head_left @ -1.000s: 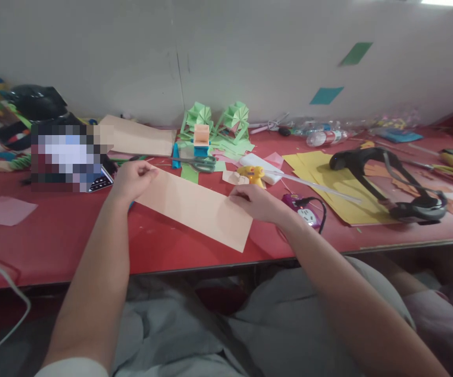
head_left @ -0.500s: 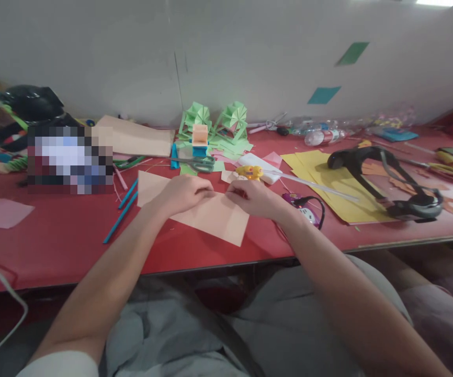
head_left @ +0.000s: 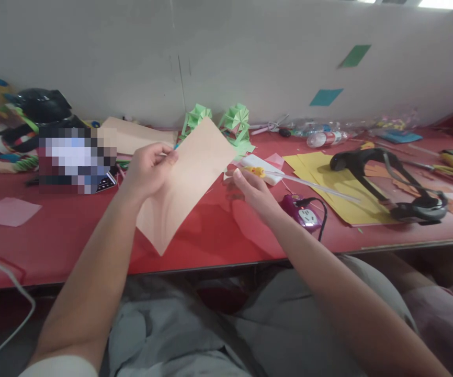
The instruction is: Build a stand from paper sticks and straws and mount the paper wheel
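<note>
Head view: folded peach paper sheet (head_left: 185,183) is now lifted off the red table top (head_left: 54,230), tilted on a corner like a diamond; half a second ago it lay flat under both hands. Left hand (head_left: 148,170) has come up with it, thumb and fingers pinched on the sheet's upper left edge, forearm angled up from lower left. Right hand (head_left: 250,191) has let go: it sits just right of the sheet, loosely open, fingers half curled, holding nothing, low over the table. Yellow glue gun (head_left: 255,171) lies just beyond the right hand. Purple power strip (head_left: 303,212) is right of the sheet, near that wrist. Green folded-paper models (head_left: 234,123) stand behind the sheet, by the wall.
</note>
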`<state>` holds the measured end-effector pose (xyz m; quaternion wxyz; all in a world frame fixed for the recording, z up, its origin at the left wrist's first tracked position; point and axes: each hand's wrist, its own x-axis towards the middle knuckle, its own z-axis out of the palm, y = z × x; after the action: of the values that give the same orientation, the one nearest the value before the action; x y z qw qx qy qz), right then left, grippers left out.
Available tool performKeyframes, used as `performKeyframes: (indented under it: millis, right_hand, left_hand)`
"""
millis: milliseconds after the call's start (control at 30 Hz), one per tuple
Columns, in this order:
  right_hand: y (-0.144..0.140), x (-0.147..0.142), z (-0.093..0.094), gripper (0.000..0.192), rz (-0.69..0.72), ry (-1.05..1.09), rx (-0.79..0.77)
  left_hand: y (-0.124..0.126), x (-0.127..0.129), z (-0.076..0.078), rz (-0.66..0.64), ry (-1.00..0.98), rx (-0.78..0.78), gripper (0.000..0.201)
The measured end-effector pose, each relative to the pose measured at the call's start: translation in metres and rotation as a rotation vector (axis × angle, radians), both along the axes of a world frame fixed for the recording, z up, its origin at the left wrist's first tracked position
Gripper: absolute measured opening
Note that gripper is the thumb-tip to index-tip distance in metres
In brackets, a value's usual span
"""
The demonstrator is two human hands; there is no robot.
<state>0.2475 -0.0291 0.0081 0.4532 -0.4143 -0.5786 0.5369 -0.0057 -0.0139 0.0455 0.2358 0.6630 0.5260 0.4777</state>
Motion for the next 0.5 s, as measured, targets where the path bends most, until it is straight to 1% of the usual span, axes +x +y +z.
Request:
performKeyframes:
  millis: [33,133,200,233,300,400,467,500]
  right_hand:
    - [-0.001,-0.003,-0.001,0.051,0.016,0.053,-0.043]
    - [-0.001,-0.007,-0.006,0.039,0.017,0.136,-0.106]
    - [0.001,-0.007,-0.011,0.031,-0.005,0.126,-0.132]
    - [0.001,-0.006,-0.013,0.028,0.001,0.103,-0.148]
    - [0.001,-0.005,-0.018,0.025,0.061,0.027,-0.193]
    - [0.000,-0.005,-0.023,0.027,0.182,-0.079,-0.229]
    - [0.001,-0.005,-0.026,0.033,0.206,-0.095,-0.200]
    - [0.002,-0.005,-0.027,0.036,0.187,-0.092,-0.165]
  left_hand:
    - [0.000,0.006,-0.003,-0.027,-0.060,-0.048,0.029]
    - [-0.001,0.021,-0.019,-0.175,-0.217,-0.245,0.034]
    - [-0.001,0.027,-0.030,-0.290,-0.291,-0.411,0.039]
    - [0.000,0.028,-0.036,-0.319,-0.323,-0.458,0.042]
    - [0.003,0.029,-0.045,-0.326,-0.381,-0.476,0.047]
    - [0.007,0.027,-0.055,-0.279,-0.434,-0.401,0.054]
    - [0.008,0.025,-0.059,-0.266,-0.431,-0.370,0.056]
    - [0.008,0.025,-0.061,-0.268,-0.424,-0.363,0.057]
